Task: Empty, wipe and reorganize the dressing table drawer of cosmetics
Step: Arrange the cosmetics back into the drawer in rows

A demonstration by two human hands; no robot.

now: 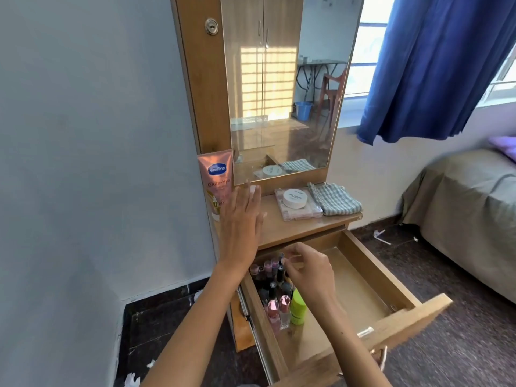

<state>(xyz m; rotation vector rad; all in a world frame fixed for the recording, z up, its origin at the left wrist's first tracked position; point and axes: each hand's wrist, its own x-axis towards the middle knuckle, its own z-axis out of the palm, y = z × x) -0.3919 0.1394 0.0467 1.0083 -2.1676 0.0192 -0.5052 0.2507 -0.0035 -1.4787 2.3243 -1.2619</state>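
Bedroom corner, pale wall, and a wooden dressing-table worktop [293, 227] under a tall mirror, its long wooden drawer [363, 283] pulled wide open below. Nail-polish bottles [272, 277] and a lime-green bottle [298, 308] crowd the drawer's left end, likely regrouped to save room. The right hand [310, 270] curls down among them, apparently pinching one, though its grip is hidden. The left hand [241, 224], fingers straight, hovers above the drawer beside the pink lotion tube [216, 180]. A folded checked cloth [333, 198] waits up there.
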